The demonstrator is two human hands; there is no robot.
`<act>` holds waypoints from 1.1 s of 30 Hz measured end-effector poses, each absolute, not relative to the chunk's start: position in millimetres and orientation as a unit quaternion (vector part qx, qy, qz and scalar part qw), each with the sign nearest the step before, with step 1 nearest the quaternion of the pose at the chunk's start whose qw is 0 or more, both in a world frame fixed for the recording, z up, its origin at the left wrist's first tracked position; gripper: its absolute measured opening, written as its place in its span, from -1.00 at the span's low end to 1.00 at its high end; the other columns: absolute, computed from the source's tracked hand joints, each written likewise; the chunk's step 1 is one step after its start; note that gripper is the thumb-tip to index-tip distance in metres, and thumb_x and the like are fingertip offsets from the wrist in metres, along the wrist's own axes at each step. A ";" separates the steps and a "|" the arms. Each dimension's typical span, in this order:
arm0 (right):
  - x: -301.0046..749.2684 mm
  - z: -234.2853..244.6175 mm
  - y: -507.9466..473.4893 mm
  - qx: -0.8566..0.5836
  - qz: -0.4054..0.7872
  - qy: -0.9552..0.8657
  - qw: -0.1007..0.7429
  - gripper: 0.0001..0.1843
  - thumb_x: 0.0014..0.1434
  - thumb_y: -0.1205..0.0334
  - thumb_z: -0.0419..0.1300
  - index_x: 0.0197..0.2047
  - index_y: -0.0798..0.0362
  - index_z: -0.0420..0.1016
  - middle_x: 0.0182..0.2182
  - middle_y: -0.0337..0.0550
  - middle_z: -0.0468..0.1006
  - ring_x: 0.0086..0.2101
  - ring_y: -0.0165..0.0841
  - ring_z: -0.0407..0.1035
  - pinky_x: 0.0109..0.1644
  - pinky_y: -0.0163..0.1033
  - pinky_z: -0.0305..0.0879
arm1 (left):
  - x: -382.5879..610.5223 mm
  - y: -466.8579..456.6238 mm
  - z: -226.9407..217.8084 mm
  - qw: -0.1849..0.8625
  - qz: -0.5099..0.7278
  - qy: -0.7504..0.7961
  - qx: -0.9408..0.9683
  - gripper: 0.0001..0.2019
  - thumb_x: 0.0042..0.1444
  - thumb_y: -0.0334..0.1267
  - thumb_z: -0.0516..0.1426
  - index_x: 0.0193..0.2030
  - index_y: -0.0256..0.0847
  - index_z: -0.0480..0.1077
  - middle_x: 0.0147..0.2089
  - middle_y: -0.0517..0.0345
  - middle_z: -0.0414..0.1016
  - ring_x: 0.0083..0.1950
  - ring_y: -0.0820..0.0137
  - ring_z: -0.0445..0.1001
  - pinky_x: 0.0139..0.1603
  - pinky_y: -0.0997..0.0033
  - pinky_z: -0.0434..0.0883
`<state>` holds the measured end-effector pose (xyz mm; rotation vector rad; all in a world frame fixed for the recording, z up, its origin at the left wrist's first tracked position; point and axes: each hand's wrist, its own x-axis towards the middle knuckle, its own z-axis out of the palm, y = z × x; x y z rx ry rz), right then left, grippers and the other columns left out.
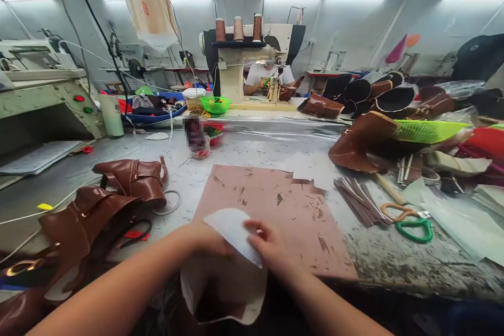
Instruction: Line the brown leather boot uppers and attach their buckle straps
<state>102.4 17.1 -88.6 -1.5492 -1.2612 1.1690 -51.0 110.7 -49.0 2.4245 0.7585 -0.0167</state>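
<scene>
My right hand [270, 247] pinches the right edge of a thin white curved piece [230, 228], its thumb and fingertips closed at that edge. Under the white piece reaches my left hand [210, 241], whose fingers are hidden by it, so I cannot tell their grip. Just below both hands, near my lap, an open boot shaft [255, 299] with pale lining faces up towards me. Its outside is mostly in shadow. A pinkish-brown work mat [271, 210] with dark scuffs lies flat beyond the hands.
Brown boots [129, 176] lie at left; another boot [362, 142] stands at right. Green-and-orange-handled scissors [413, 228] lie beside brown strips [360, 202]. A clear jar [200, 149] stands behind the mat. Across the bench, a person [252, 81] sits behind a sewing machine [232, 76].
</scene>
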 end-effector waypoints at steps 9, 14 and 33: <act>112.1 -97.2 18.8 -0.635 0.405 -0.560 0.345 -0.60 -0.06 0.40 0.07 -0.11 0.06 0.48 -0.31 -0.13 0.49 -0.30 -0.28 0.37 -0.17 -0.18 0.30 | -84.8 123.8 -82.3 0.531 0.072 0.422 0.731 -0.63 -0.06 -0.27 0.05 -0.05 -0.22 0.25 -0.44 0.30 0.18 -0.50 0.50 0.23 -0.54 0.52 0.29; 121.7 -96.2 11.0 -0.645 0.379 -0.578 0.327 -0.69 -0.03 0.33 0.11 -0.18 0.07 0.52 -0.36 -0.14 0.50 -0.35 -0.30 0.35 -0.18 -0.18 0.30 | -79.0 119.9 -90.5 0.528 0.070 0.432 0.728 -0.68 -0.08 -0.28 0.09 -0.14 -0.24 0.43 -0.52 0.31 0.14 -0.54 0.53 0.18 -0.56 0.55 0.27; 102.4 -80.1 24.1 -0.613 0.186 -0.747 0.177 -0.65 0.03 0.47 -0.01 -0.14 0.09 0.45 -0.13 0.02 0.43 -0.11 -0.19 0.34 -0.07 -0.09 0.34 | -70.8 110.4 -74.7 0.299 0.037 0.394 0.868 -0.82 0.00 -0.30 0.08 -0.25 -0.16 0.45 -0.26 0.11 0.35 -0.23 0.31 0.32 -0.12 0.28 0.27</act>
